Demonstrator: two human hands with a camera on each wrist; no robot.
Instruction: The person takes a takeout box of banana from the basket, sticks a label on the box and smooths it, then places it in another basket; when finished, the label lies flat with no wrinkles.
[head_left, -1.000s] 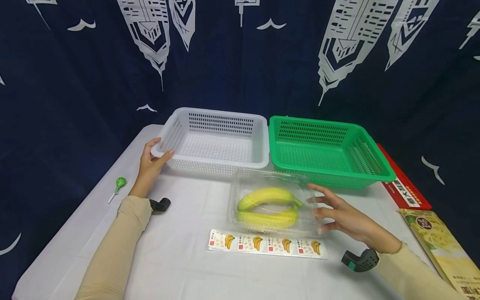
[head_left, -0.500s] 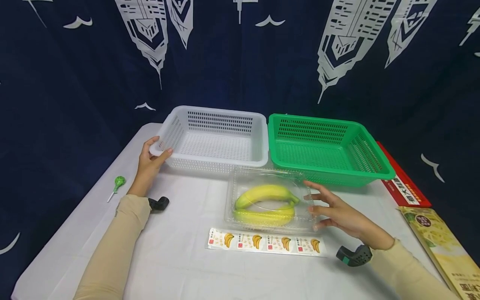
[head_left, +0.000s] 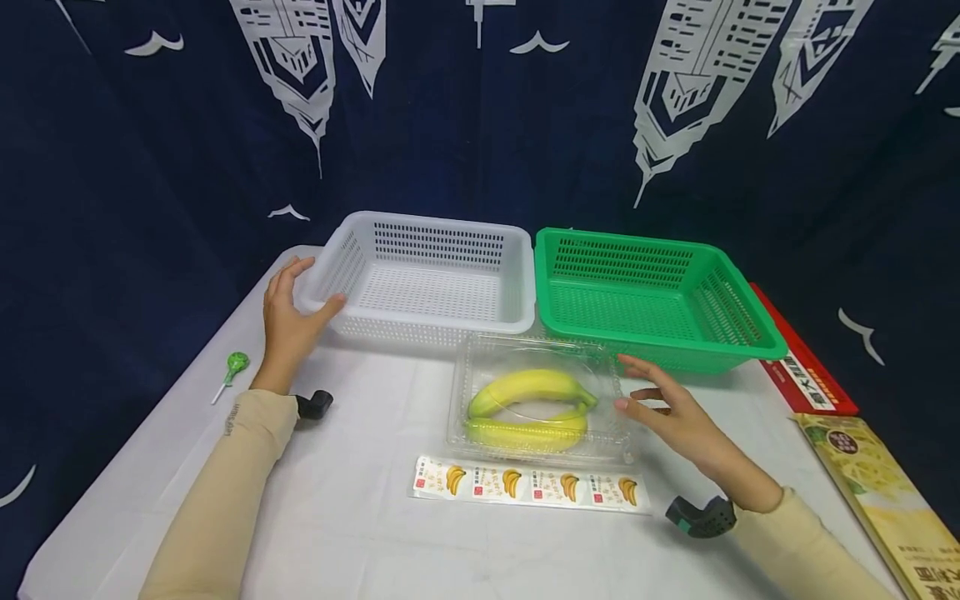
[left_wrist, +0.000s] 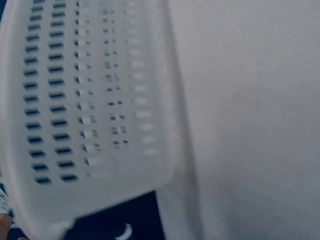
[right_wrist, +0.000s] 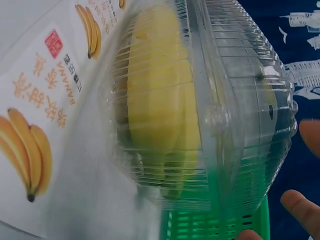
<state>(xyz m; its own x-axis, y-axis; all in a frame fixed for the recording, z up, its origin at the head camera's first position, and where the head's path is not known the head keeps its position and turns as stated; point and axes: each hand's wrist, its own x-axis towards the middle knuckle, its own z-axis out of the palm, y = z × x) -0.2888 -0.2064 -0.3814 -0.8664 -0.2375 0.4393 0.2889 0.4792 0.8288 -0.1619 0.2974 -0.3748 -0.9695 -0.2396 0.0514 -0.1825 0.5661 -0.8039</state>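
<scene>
A clear plastic clamshell box (head_left: 459,400) with two bananas (head_left: 534,392) inside lies on the white cloth, its lid down. My right hand (head_left: 682,425) is at the box's right side, fingers spread and loosely bent, thumb right by the edge. In the right wrist view, fingertips show apart from the box (right_wrist: 220,120). My left hand (head_left: 292,329) stands by the left corner of a white perforated basket (head_left: 420,325), fingers raised outside it and thumb near the front rim. Only bits of the left fingers show in the left wrist view, beside the basket (left_wrist: 60,200).
Right of the white basket stands a green basket (head_left: 652,352). A strip of banana-print stickers (head_left: 532,487) lies in front of the box. A green lollipop (head_left: 237,362) is at left. A red pack (head_left: 810,371) and a yellow noodle pack (head_left: 877,492) lie along the right edge.
My left fingers have come off the white basket's rim and spread. The box shifted slightly left, then stayed; my right fingers have since drawn away from its right side.
</scene>
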